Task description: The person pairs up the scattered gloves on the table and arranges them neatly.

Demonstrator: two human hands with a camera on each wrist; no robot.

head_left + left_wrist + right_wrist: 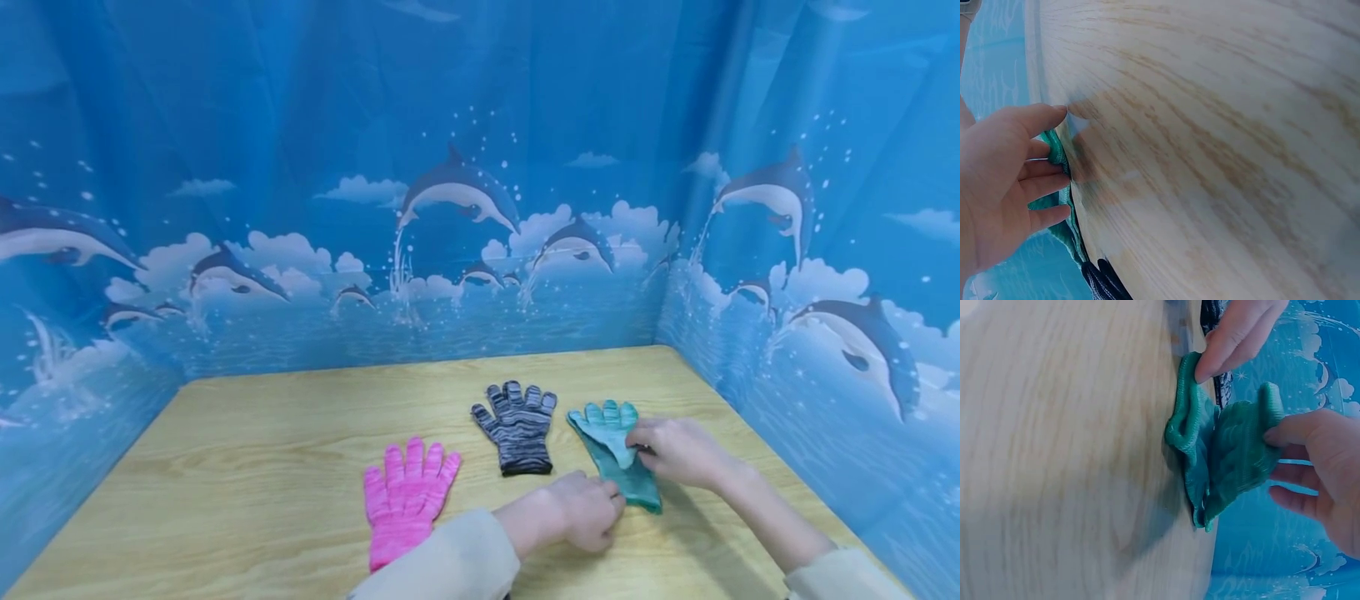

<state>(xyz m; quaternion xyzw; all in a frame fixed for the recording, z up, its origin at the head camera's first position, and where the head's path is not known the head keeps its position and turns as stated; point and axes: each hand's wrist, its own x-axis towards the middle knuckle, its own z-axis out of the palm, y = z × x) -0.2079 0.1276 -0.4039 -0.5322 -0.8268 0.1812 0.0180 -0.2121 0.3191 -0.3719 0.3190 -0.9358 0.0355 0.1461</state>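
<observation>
A pair of green knit gloves (637,483) lies at the right side of the table, the upper one folded back at its cuff. My right hand (678,450) pinches that raised cuff (1269,403) between thumb and fingers and holds it off the lower glove. My left hand (585,508) rests at the lower glove's cuff (1188,375), its fairly straight fingers touching the edge while the thumb stands apart. In the left wrist view, green fabric (1054,150) shows behind those fingers.
A grey-black striped glove (521,429) lies flat left of the green pair. Nearer the front left is a pink glove (412,492), its cuff partly behind my left sleeve (457,558). Blue dolphin-print curtains (337,208) stand around the wooden table (247,467).
</observation>
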